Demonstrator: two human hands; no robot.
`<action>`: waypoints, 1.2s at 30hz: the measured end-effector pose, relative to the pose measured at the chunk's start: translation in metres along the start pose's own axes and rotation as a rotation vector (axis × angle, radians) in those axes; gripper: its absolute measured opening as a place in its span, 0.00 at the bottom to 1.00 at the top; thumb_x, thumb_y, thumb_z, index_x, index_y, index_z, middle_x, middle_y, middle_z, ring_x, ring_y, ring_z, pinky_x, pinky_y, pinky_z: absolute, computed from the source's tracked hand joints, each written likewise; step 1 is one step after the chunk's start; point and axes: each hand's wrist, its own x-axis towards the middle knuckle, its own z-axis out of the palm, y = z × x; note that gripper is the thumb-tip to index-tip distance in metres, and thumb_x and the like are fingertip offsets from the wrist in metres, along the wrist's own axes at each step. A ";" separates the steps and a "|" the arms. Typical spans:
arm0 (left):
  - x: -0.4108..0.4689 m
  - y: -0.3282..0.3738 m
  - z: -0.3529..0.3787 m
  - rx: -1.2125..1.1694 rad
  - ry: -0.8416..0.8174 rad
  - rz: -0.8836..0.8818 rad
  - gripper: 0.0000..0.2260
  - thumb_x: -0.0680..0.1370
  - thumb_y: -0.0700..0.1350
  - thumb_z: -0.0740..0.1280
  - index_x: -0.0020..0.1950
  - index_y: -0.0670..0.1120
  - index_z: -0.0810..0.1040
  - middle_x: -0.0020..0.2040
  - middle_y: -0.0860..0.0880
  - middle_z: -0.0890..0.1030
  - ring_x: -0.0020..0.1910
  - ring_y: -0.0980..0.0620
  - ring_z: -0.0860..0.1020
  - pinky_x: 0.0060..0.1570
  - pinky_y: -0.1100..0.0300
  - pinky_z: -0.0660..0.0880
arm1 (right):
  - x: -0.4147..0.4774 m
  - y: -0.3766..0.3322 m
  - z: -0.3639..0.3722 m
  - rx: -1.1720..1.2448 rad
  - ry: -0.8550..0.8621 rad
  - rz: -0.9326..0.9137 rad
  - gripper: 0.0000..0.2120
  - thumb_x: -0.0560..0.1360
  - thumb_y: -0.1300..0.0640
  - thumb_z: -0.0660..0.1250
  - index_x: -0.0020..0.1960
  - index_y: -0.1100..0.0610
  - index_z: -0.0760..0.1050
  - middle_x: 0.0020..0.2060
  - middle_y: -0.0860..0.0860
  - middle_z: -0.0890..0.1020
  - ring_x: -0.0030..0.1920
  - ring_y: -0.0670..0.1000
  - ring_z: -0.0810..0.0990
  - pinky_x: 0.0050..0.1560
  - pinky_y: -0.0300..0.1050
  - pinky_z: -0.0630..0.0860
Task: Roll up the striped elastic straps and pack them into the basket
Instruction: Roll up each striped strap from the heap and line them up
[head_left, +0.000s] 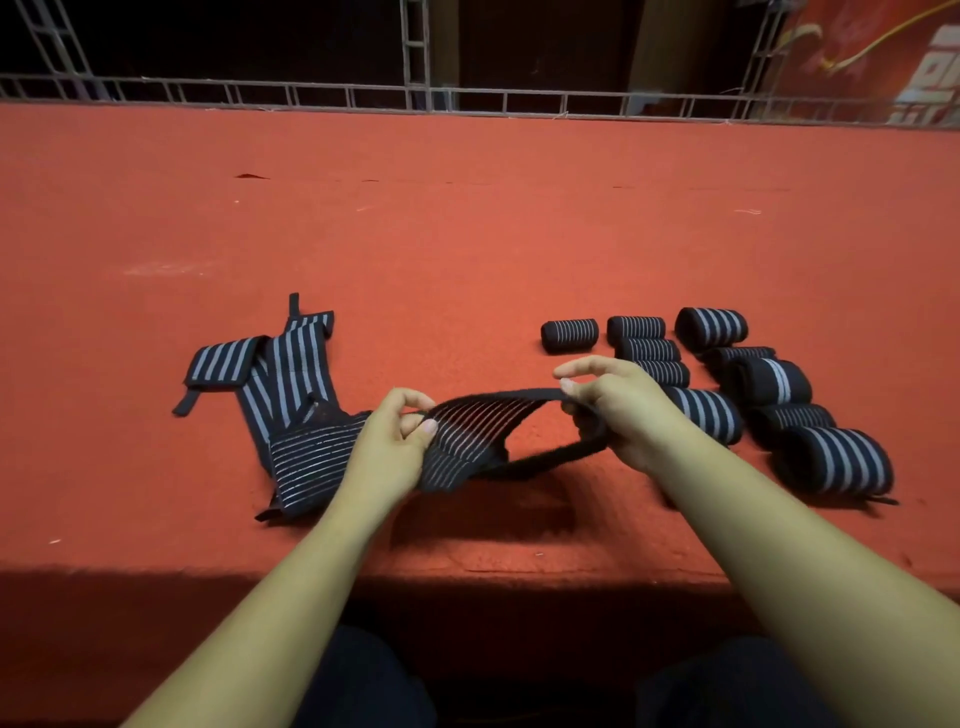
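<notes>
On the red carpeted surface, near its front edge, a striped elastic strap was held up off the cloth between the person's two hands. The left hand had its thumb and curled fingers pinched on the strap's wider, left end. The right hand pinched the far end between thumb and fingers, with the index finger raised and lying above the strap. The striped band ran taut and slightly twisted from one hand to the other. Its narrow black tail hung in a loop from the right hand back toward the left, casting a shadow on the carpet beneath.

To the left of the left hand lay a loose pile of unrolled straps, overlapping each other flat on the surface, one touching the left wrist. To the right, behind and beside the right forearm, sat a cluster of rolled straps, set close together in rough rows, some touching. Along the far edge of the surface ran a metal truss rail, and a red banner showed at the upper right.
</notes>
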 end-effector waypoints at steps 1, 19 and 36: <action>0.002 -0.001 -0.002 0.016 0.034 0.003 0.10 0.82 0.33 0.61 0.50 0.48 0.74 0.42 0.43 0.85 0.39 0.44 0.81 0.42 0.48 0.76 | 0.000 0.000 -0.001 -0.086 -0.043 -0.012 0.06 0.78 0.67 0.66 0.50 0.58 0.78 0.29 0.57 0.77 0.26 0.49 0.72 0.26 0.39 0.65; 0.017 -0.007 -0.014 -0.343 0.037 -0.266 0.10 0.84 0.36 0.56 0.44 0.43 0.71 0.29 0.47 0.67 0.18 0.57 0.64 0.19 0.70 0.59 | -0.007 0.003 0.003 0.506 -0.596 -0.032 0.32 0.65 0.64 0.79 0.67 0.59 0.74 0.50 0.55 0.80 0.49 0.52 0.81 0.57 0.47 0.77; -0.001 0.000 -0.015 0.296 -0.060 0.246 0.12 0.82 0.44 0.65 0.66 0.51 0.77 0.62 0.55 0.78 0.59 0.66 0.75 0.59 0.72 0.68 | -0.015 -0.002 -0.024 -0.051 -0.299 -0.096 0.18 0.74 0.65 0.73 0.62 0.56 0.77 0.35 0.50 0.76 0.40 0.49 0.77 0.49 0.52 0.73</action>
